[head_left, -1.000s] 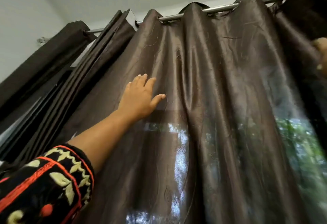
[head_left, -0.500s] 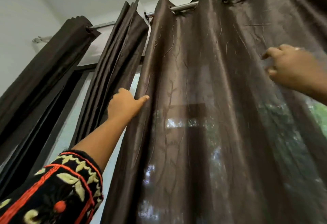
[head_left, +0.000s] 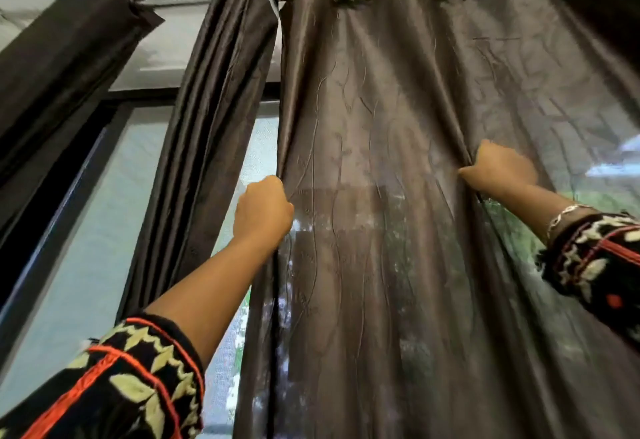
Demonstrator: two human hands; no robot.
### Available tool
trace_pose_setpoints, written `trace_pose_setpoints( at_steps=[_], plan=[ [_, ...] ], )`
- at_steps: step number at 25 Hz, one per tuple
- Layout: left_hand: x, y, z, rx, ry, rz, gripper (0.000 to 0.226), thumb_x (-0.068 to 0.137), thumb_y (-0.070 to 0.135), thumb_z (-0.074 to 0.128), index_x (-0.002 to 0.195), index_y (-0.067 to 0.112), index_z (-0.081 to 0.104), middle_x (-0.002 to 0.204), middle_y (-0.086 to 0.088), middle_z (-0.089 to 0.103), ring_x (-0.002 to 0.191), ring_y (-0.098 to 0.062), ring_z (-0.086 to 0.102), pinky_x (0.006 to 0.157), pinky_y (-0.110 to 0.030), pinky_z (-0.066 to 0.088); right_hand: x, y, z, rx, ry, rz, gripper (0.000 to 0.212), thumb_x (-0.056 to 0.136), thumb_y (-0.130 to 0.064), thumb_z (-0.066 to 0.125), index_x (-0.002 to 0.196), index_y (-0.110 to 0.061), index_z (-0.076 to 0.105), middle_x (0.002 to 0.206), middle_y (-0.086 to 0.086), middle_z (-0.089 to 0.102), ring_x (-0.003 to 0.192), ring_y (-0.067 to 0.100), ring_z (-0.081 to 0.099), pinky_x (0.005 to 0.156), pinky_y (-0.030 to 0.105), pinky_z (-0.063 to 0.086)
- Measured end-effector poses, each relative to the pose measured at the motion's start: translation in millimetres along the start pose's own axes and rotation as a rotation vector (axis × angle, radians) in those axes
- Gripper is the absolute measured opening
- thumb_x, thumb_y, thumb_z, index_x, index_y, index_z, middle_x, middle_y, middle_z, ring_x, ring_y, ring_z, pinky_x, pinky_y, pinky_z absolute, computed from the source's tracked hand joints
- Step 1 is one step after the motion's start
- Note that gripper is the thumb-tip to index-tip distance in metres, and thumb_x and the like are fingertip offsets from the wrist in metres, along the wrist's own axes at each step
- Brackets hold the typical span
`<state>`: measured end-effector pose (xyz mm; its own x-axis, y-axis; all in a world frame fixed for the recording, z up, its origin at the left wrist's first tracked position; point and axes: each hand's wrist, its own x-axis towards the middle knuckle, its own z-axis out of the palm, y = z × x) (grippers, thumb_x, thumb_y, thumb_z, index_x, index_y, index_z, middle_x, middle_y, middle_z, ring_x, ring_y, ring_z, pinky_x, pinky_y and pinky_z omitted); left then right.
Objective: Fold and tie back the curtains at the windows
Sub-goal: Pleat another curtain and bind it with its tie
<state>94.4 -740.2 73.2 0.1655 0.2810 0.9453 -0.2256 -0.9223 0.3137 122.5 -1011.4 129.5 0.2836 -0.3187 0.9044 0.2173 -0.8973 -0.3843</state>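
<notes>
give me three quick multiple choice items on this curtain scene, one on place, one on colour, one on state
1. Where is the left hand?
A. on the rod
B. at the left edge of the spread curtain
C. on the window frame

2. What colour is the spread curtain?
A. white
B. dark brown
C. red

3. What state is the right hand in?
A. closed on a fold of the curtain
B. open, flat on glass
C. hanging free

Answers: 1 B, its fist grips that edge; 2 B, the sheer fabric is brown; 3 A, its fingers pinch a fold.
</notes>
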Motion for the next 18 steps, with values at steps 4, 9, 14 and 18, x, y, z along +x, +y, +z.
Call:
trace_pose_setpoints(
  at_steps=[4, 9, 14, 18],
  plan=[
    [1, -12, 9, -0.042, -0.046, 0.020, 0.014, 0.091, 0.004, 0.043, 0.077, -0.001, 0.044, 0.098, -0.025, 0.055, 0.090, -0.041, 0.050, 0.066, -0.034, 0.030, -12, -26, 9, 0.046, 0.049, -0.156, 0.026, 0.087, -0.009, 0.046, 0.110, 0.003, 0.052, 0.119, 0.030, 0.054, 0.109, 0.045, 0.052, 0.085, 0.041, 0.044],
    [0, -16, 12, -0.064, -0.052, 0.006, 0.036, 0.090, 0.003, 0.044, 0.060, 0.013, 0.027, 0.064, -0.002, 0.031, 0.073, -0.027, 0.037, 0.059, -0.031, 0.025, -17, -90, 31, 0.125, -0.058, -0.353, 0.023, 0.086, -0.007, 0.044, 0.105, 0.000, 0.055, 0.115, 0.025, 0.059, 0.109, 0.041, 0.054, 0.084, 0.037, 0.044],
    [-1, -15, 13, -0.053, -0.015, 0.024, 0.037, 0.091, 0.003, 0.042, 0.060, 0.012, 0.026, 0.062, -0.002, 0.030, 0.064, -0.023, 0.033, 0.051, -0.032, 0.020, -16, -124, 46, 0.263, -0.124, -0.463, 0.028, 0.093, -0.016, 0.044, 0.116, -0.005, 0.055, 0.119, 0.020, 0.058, 0.111, 0.037, 0.053, 0.087, 0.037, 0.043],
    [-3, -7, 19, -0.068, 0.018, 0.014, 0.033, 0.092, 0.004, 0.044, 0.061, 0.010, 0.032, 0.077, -0.017, 0.051, 0.084, -0.038, 0.049, 0.063, -0.032, 0.028, 6, -74, 35, 0.337, 0.066, -0.370, 0.032, 0.097, -0.031, 0.040, 0.098, -0.005, 0.058, 0.109, 0.022, 0.061, 0.103, 0.038, 0.056, 0.077, 0.037, 0.041]
  ],
)
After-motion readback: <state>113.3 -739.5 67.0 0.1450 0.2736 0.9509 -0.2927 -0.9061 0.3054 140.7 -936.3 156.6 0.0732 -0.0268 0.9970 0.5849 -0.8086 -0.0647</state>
